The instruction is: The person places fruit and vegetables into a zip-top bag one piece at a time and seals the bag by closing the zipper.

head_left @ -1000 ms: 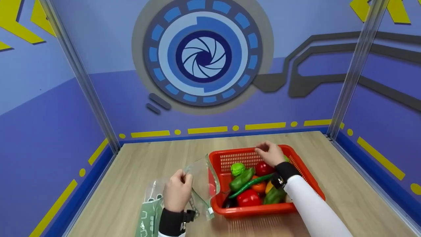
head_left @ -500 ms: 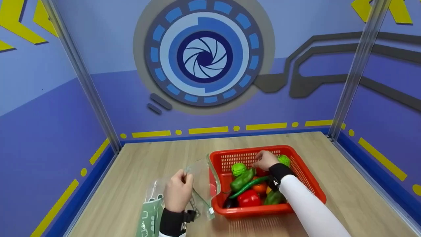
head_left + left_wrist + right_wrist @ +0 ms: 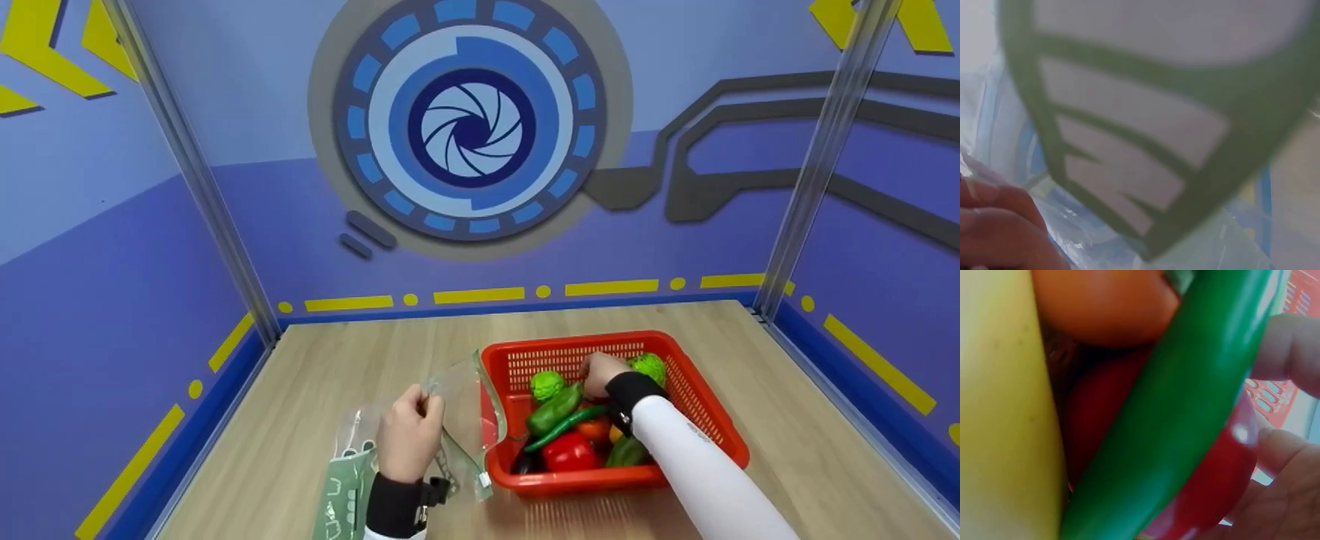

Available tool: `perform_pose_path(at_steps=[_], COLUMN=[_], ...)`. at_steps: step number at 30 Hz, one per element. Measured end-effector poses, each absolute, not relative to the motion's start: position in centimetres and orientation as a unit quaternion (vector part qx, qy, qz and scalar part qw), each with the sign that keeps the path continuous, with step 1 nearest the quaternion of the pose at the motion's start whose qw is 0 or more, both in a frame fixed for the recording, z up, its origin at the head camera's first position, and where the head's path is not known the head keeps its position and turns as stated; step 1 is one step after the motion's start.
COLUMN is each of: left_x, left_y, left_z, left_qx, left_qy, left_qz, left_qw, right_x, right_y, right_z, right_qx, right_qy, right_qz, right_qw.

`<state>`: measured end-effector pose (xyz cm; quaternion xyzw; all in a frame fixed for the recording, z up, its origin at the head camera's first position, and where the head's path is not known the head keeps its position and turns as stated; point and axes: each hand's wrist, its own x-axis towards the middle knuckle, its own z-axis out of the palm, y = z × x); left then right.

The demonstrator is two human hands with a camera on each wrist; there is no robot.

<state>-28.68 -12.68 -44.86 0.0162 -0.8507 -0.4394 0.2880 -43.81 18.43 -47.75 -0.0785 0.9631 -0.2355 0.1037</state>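
My left hand [image 3: 409,435] pinches the edge of a clear zip bag [image 3: 461,401], whose mouth gapes toward the basket. A white slider [image 3: 484,480] sits at the bag's lower corner. Green-and-white printed plastic [image 3: 1129,129] fills much of the left wrist view, blurred, with fingers [image 3: 1002,225] at lower left. Inside the red basket [image 3: 592,477], my right hand [image 3: 604,373] reaches down among the produce. In the right wrist view its thumb and fingers curl round a glossy round red fruit [image 3: 1230,467]. A long green chilli pepper [image 3: 1162,410] crosses in front of that fruit.
Around the right hand lie a green pepper [image 3: 555,409], a red bell pepper [image 3: 568,452], an orange tomato-like piece [image 3: 595,430], a dark eggplant [image 3: 527,461] and leafy green balls [image 3: 547,385]. Green printed packaging [image 3: 345,495] lies on the wooden table [image 3: 360,352] at left.
My right hand has moved from above the basket's back part down into it, onto the red fruit, uncovering a leafy green ball at right. The left hand keeps its hold on the bag.
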Motion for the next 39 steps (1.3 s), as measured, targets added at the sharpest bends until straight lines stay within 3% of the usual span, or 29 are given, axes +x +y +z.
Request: perform_pose_path(at_steps=[24,39], left_x=[-28.8,-28.9], left_y=[-12.3,-12.4], left_z=[-44.8,-45.0], left_qx=[0.022,0.016], left_qy=[-0.859,-0.858], left_qz=[-0.422,-0.421], left_qw=[0.290,0.293], right_x=[-44.3,-44.5], right_y=[19.5,20.1], right_z=[-48.1,-48.1], right_qx=[-0.045,0.013], right_qy=[0.930,0.875], right_qz=[-0.365,-0.483], right_qw=[-0.017,-0.032])
